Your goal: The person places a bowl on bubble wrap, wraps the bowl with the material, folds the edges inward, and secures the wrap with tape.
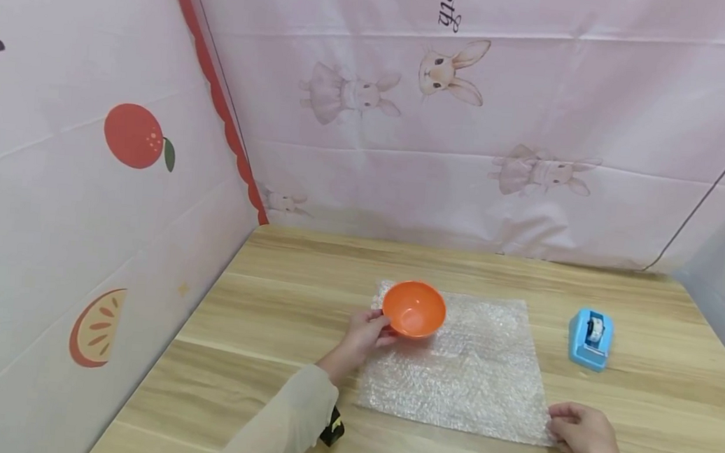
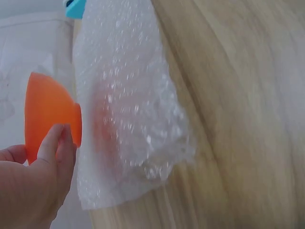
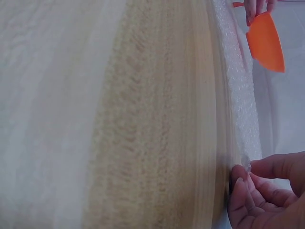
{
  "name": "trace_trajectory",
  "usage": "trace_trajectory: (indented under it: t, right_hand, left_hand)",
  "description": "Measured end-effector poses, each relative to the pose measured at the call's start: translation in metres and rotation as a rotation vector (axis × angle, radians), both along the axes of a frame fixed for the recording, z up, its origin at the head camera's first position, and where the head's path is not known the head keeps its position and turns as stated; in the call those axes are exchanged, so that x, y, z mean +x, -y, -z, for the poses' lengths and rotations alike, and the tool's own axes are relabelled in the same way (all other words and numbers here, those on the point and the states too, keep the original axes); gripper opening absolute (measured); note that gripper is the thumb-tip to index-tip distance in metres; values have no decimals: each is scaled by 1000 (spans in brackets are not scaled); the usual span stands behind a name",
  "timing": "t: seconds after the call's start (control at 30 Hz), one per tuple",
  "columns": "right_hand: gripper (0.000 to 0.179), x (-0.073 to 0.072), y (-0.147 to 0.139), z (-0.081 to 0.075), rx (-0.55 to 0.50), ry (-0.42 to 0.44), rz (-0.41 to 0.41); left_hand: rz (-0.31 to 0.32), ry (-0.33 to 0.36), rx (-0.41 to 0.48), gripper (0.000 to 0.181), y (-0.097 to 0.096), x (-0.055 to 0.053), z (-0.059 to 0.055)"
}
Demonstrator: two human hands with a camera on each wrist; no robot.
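Note:
An orange bowl (image 1: 414, 310), its opening facing up, is held by my left hand (image 1: 364, 335), thumb at the rim and fingers along the outer side. In the left wrist view the bowl (image 2: 50, 112) hovers just over a sheet of bubble wrap (image 2: 128, 95). That bubble wrap (image 1: 466, 374) lies flat on the wooden table (image 1: 256, 296). At its near right corner, my right hand (image 1: 584, 431) pinches the edge between thumb and fingers. The right wrist view shows the same pinch by the right hand (image 3: 267, 191) close to the table surface.
A blue tape dispenser (image 1: 590, 339) with a roll of tape stands right of the bubble wrap. Partly behind the left sleeve (image 1: 289, 418) is a small black object (image 1: 333, 428) with a yellow mark. Printed cloth (image 1: 404, 173) hangs behind the table.

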State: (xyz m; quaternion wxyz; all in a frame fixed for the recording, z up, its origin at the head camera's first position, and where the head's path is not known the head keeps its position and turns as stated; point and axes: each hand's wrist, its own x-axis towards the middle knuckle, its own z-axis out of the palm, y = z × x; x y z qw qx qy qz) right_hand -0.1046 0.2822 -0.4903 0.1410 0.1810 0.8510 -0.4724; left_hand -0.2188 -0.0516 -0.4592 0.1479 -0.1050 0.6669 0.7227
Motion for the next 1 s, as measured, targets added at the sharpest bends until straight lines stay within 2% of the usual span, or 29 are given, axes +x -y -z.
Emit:
trace_trajectory:
  t: [0.3,0.67,1.0]
  right_hand:
    - [30,1,2,-4,6,-28,3]
    - [29,2,3,-2,26,-37,2]
    - [28,2,4,-1,26,-43,12]
  left_hand:
    - [18,0,1,40,-16,3,7]
    - [34,-11,-16,36,-32,10,7]
    - [46,2,-58,37,-38,12,13]
